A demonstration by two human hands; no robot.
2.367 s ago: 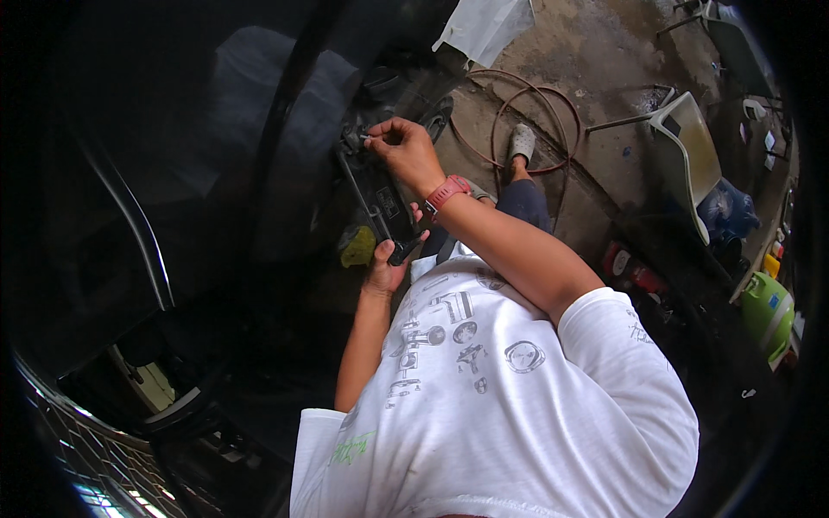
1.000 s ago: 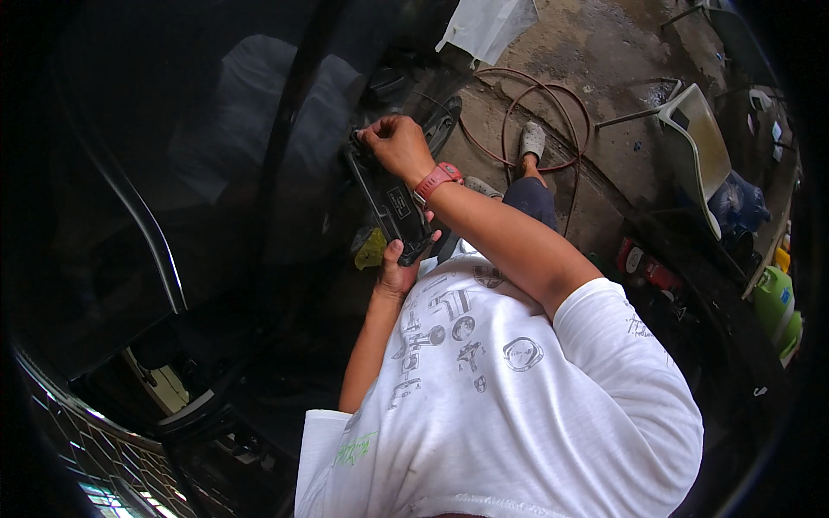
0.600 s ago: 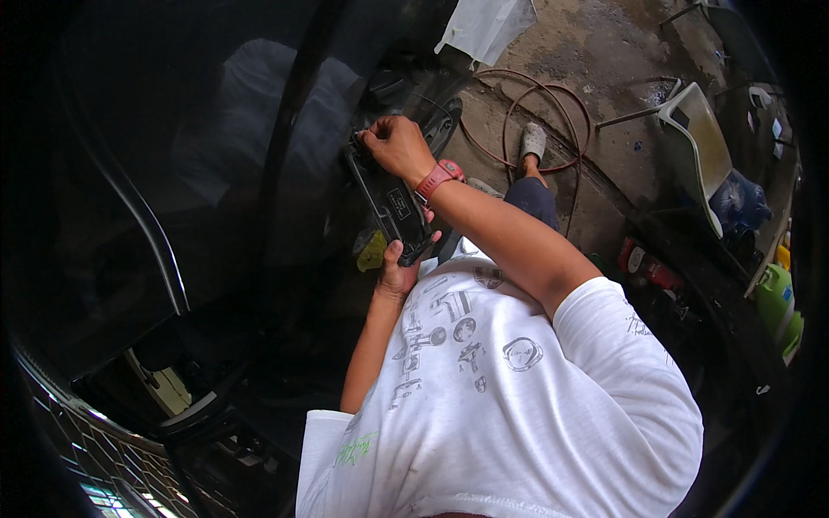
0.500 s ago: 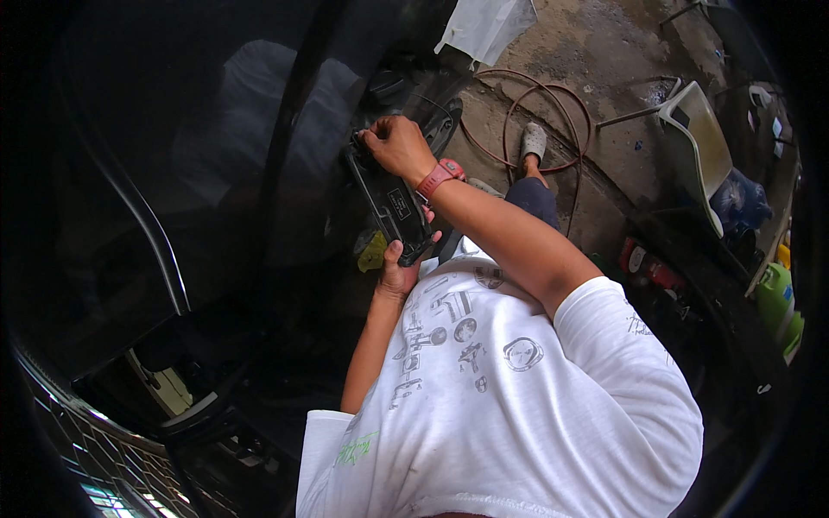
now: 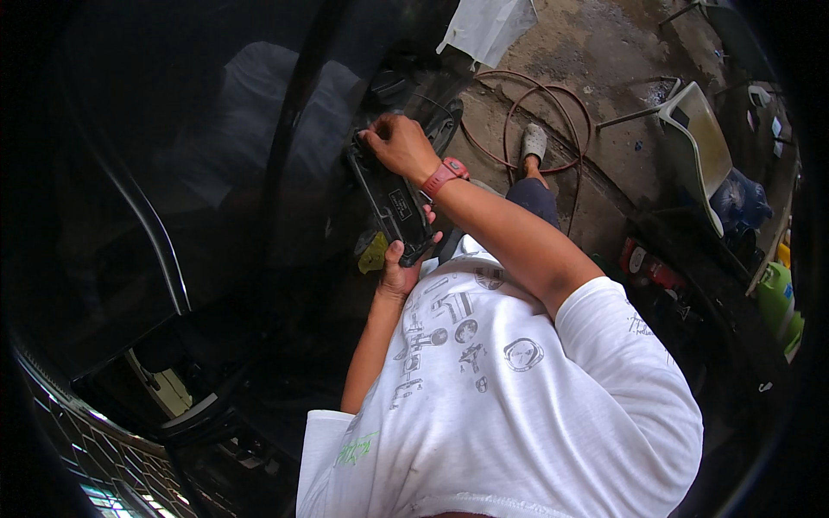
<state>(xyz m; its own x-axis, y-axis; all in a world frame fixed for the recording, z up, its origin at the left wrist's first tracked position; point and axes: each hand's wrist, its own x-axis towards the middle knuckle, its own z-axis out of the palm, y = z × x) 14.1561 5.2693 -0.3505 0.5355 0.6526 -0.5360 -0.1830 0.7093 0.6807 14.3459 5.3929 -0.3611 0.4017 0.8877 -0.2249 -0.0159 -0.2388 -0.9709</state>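
Note:
A long black plastic housing with a small printed panel on its face lies tilted in front of my belly. My left hand grips its near end, the thumb on top and fingertips showing at its right edge. Over the far end, my right hand is closed, thumb and fingers brought together at the corner; whatever they pinch is too small to make out. Beyond the right hand sits a black rounded part. A yellow-green item shows just left of my left hand.
Glossy black car bodywork fills the left side. On the concrete floor lie a coiled reddish hose and a white sheet. A pale chair stands at the right, with a green jug beyond it.
My right hand and wrist have shifted very slightly at the housing's far corner. The left hand keeps its grip, and the housing has barely moved.

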